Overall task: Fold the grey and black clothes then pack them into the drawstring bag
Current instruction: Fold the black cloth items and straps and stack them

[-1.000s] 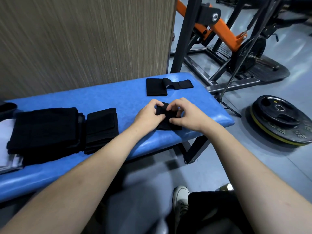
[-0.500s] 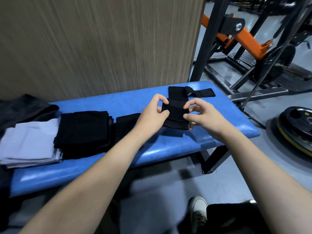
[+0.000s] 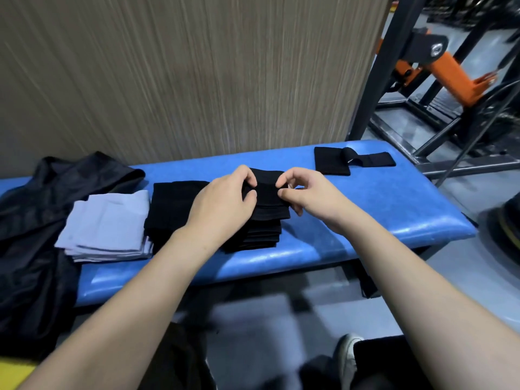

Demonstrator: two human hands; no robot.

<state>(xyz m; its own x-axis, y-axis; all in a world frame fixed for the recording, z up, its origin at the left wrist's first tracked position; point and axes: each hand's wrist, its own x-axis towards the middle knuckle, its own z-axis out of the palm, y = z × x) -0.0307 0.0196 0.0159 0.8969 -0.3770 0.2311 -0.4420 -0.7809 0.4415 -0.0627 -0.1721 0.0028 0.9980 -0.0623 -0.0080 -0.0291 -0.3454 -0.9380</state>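
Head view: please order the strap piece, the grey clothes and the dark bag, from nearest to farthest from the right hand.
Measured from the right hand, which pinches a small black cloth together with the left hand:
1. Strap piece, on the bench's right end, behind that hand.
2. Grey clothes, folded, to the left past the black stack.
3. Dark bag, crumpled at the far left end.

Single head view only. I'm looking forward and down from the wearer's head onto the bench (image 3: pixel 351 243), close in, forearms entering from below, wall straight behind the bench.
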